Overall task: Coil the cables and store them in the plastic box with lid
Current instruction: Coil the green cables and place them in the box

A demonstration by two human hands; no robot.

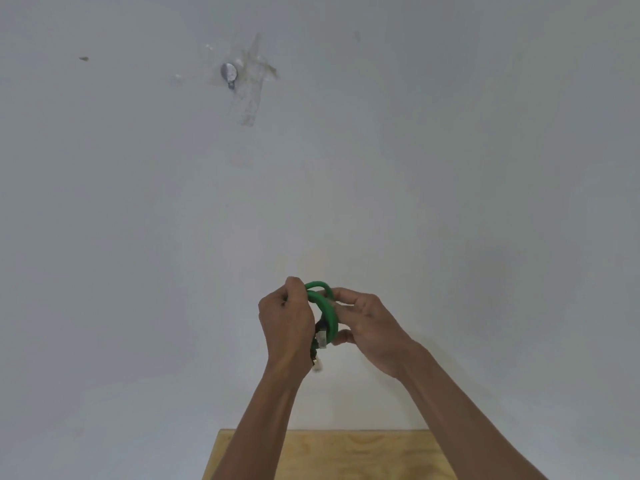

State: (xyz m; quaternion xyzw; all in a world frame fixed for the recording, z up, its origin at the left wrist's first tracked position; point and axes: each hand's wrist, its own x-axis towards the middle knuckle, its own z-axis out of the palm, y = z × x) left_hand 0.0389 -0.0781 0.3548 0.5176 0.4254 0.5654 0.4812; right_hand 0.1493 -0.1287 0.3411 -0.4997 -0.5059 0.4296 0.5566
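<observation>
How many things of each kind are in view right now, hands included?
Hands: 2, left hand and right hand
Green cable: 1, coiled, gripped by both
Wooden table: 1
Metal wall hook: 1
Total: 5

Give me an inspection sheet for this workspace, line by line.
Surface: wooden table top, only its far edge in view.
Job's things: green cable coiled in small loops, held up in front of the wall; plastic box not in view.
Clutter: nothing seen.
Grippers: left hand and right hand both grip the coil.
Cables: clear plug hangs below the coil.
Surroundings: white wall with a metal hook under old tape.
</observation>
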